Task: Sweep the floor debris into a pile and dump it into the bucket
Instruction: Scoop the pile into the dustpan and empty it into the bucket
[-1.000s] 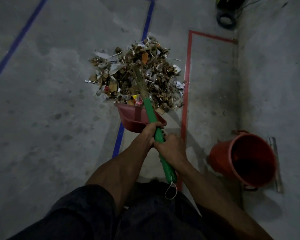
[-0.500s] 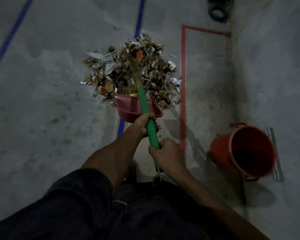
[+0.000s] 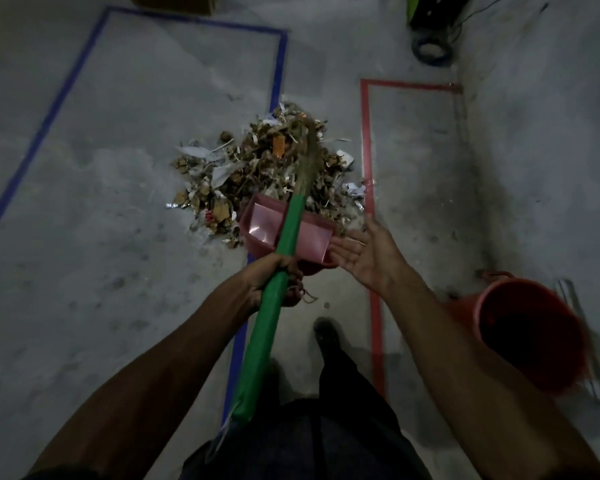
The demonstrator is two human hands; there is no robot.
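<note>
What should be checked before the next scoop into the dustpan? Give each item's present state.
1. Debris pile gathered: ok.
2. Dustpan at the pile's near edge: ok.
3. Left hand grips the green broom handle: ok.
4. Left hand also holds the dustpan: cannot tell.
5. Right hand on the broom: not ok, open and off it.
6. Bucket open, nearby on the right: ok.
</note>
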